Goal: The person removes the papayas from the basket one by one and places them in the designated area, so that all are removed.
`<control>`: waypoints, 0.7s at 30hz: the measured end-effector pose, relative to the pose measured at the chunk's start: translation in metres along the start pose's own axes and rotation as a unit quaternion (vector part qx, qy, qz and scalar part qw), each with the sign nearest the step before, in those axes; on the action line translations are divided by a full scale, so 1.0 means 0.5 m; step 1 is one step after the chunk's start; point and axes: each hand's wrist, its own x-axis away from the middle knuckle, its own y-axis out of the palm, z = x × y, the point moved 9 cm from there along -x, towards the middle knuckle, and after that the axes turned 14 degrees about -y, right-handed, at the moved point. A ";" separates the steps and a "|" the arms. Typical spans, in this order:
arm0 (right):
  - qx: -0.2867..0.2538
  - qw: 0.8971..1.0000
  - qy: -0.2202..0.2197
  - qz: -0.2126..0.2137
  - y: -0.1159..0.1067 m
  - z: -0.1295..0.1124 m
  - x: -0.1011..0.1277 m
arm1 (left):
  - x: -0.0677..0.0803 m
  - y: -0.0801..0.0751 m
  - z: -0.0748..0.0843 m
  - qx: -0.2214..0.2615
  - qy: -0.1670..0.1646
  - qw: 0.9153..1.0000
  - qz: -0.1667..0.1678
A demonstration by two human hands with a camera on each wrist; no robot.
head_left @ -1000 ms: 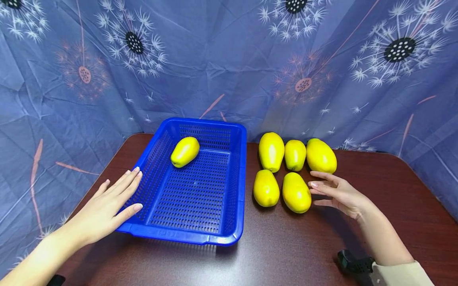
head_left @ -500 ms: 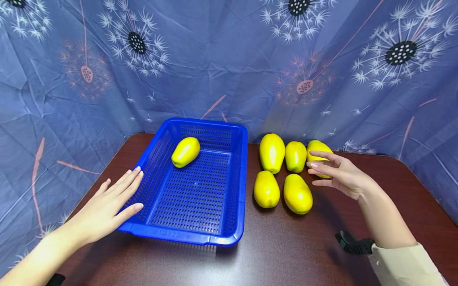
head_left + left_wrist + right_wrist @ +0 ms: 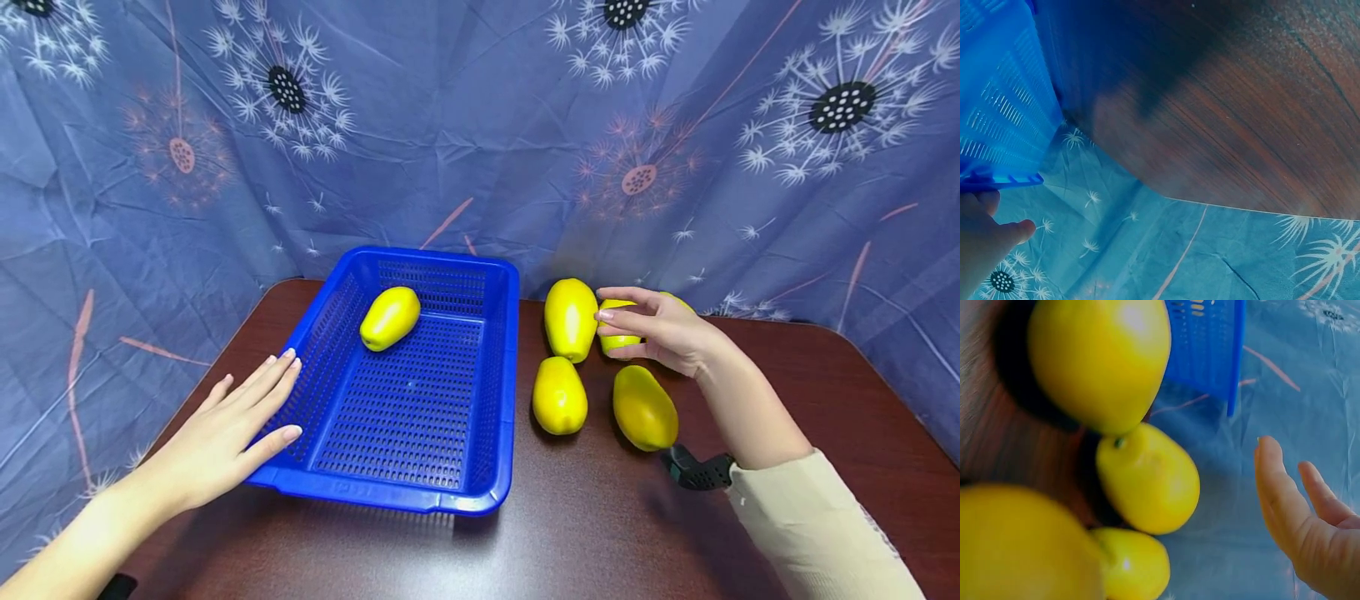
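Flat on the left rim of the blue basket point(image 3: 504, 392) rests my left hand point(image 3: 270, 400), its fingers straight. One yellow mango point(image 3: 389, 317) lies in the basket's far left corner. Several more mangoes lie on the table to the right of the basket. My right hand point(image 3: 609, 333) hovers over the middle back mango point(image 3: 619, 338), fingers above it and thumb below, spread and not closed on it. Another back mango point(image 3: 681, 302) is mostly hidden behind that hand. In the right wrist view the fingers point(image 3: 1279, 487) stay straight, clear of the mangoes point(image 3: 1147, 478).
The brown table point(image 3: 585, 533) is backed by a blue dandelion-print cloth point(image 3: 450, 125). A tall mango point(image 3: 570, 318) and two front mangoes point(image 3: 558, 395) point(image 3: 644, 407) lie close by the right hand. A black wrist strap point(image 3: 697, 471) shows at the right sleeve.
My right hand moved up and to the left, from beside the front right mango to over the middle back one. The front right mango shifted slightly right. The left hand stayed still.
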 end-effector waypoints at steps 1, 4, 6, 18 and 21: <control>0.000 1.000 0.002 -0.002 0.006 -0.003 -0.006 | 0.000 0.000 0.000 0.001 0.000 1.000 0.000; -0.002 1.000 0.004 -0.008 0.024 -0.012 -0.024 | 0.000 0.000 0.000 0.002 -0.001 1.000 -0.001; 0.000 1.000 0.001 -0.014 0.036 -0.018 -0.035 | -0.001 0.001 0.000 0.002 -0.001 1.000 0.000; -0.005 1.000 0.006 -0.027 0.096 -0.035 -0.094 | 0.000 -0.002 0.001 0.000 0.001 1.000 0.002; -0.008 1.000 0.009 -0.027 0.114 -0.037 -0.109 | 0.000 -0.002 0.002 0.000 0.002 1.000 0.003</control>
